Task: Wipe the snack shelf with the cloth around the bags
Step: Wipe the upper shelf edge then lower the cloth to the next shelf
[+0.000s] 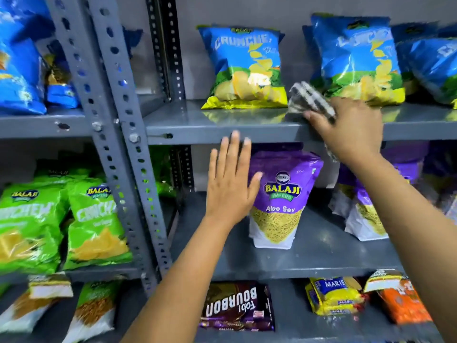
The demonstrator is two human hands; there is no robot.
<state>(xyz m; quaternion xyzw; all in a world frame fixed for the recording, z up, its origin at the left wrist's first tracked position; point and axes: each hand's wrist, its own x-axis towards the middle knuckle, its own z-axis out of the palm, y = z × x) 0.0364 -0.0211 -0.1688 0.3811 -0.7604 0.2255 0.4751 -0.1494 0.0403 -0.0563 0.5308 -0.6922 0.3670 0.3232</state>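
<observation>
The right hand (351, 129) grips the cloth (309, 101) on the shelf (222, 120), mid-wipe between two chip bags; left hand (230, 184) is spread empty; next stroke probably goes toward 9 o'clock, in front of the left bag (243, 68).

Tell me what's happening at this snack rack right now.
A person is wiping the upper shelf. The right hand presses a checked cloth onto the shelf surface in the gap between two blue chip bags. The left hand is open and empty, fingers spread, raised below the shelf's front edge beside a purple Aloo Sev pouch on the shelf below.
</observation>
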